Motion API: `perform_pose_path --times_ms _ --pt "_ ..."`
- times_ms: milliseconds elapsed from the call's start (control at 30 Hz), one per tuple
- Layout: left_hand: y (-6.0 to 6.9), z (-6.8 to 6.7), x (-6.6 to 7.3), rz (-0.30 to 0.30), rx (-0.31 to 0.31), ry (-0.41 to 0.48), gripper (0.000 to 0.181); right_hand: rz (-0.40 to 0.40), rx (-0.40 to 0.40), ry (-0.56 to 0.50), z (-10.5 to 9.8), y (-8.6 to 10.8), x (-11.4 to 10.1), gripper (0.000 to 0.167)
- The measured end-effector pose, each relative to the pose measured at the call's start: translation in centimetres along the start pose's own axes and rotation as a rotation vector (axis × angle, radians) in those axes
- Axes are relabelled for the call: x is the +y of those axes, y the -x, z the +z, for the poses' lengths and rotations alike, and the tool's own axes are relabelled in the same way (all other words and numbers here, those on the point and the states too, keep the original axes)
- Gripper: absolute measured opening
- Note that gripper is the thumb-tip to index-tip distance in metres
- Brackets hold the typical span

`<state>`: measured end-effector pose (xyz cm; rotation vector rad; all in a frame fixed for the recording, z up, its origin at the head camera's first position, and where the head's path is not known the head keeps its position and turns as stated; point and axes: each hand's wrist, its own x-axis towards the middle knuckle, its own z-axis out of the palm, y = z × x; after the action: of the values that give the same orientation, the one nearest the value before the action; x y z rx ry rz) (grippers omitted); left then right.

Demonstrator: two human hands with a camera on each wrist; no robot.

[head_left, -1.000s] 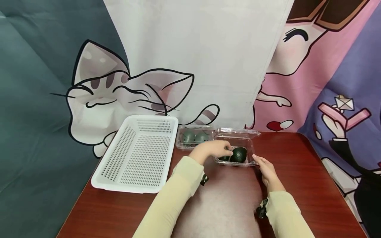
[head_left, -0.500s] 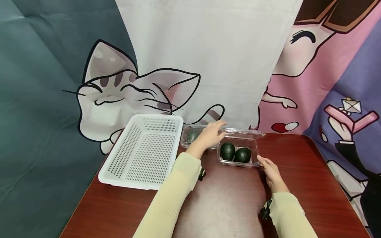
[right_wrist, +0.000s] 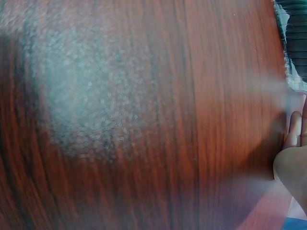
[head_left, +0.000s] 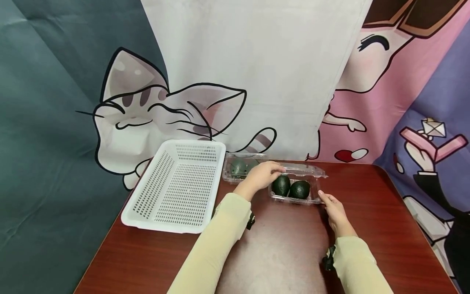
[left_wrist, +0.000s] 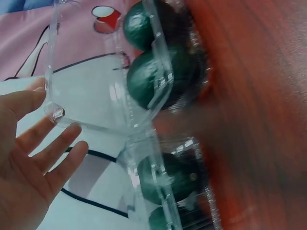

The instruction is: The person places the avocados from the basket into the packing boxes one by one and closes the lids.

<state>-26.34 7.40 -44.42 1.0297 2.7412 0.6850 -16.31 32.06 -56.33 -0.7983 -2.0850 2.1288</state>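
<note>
Two dark green avocados (head_left: 280, 185) sit side by side in a clear plastic clamshell box (head_left: 313, 196). Its hinged lid (head_left: 301, 168) is partly raised at the back. My left hand (head_left: 261, 176) pinches the lid at its left corner between thumb and forefinger; the other fingers are spread, as the left wrist view shows. At the box's front right corner, my right hand (head_left: 335, 213) holds the rim with its thumb on top. Only part of that hand shows at the right border of the right wrist view.
A second clear box (head_left: 228, 174), its lid down over avocados, stands just left, partly behind my left hand. Farther left lies a white perforated basket (head_left: 220, 163). A printed curtain (head_left: 286, 61) hangs behind the red-brown wooden table (head_left: 374, 212).
My left hand has left the avocados, reached back to the lid and drawn it forward, so it is tilted more over the box. The right hand stays at the box's corner.
</note>
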Motion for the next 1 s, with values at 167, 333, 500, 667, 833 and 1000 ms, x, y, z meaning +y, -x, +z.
perform_pose_path --times_ms 167,333,500,667,833,1000 --pt "0.0 1.4 0.2 -0.002 0.029 -0.074 0.022 -0.015 0.001 -0.025 -0.1 0.0 0.0 0.022" --pt "0.2 2.5 0.2 -0.018 0.112 -0.114 0.019 -0.044 -0.089 -0.116 -0.3 0.0 -0.1 0.035" --pt "0.4 3.3 0.3 -0.016 0.135 -0.141 0.017 -0.059 -0.157 -0.187 -0.4 0.1 -0.1 0.047" --pt "0.5 4.5 0.4 -0.036 0.108 -0.228 0.022 -0.063 -0.205 -0.192 -0.6 0.2 -0.1 0.047" --pt "0.6 5.3 0.4 -0.064 0.043 -0.302 0.038 -0.024 -0.193 -0.146 -0.6 0.2 -0.4 0.049" --pt "0.5 5.6 0.2 -0.059 0.02 -0.332 0.043 0.011 -0.146 -0.123 -0.4 0.0 -0.7 0.039"
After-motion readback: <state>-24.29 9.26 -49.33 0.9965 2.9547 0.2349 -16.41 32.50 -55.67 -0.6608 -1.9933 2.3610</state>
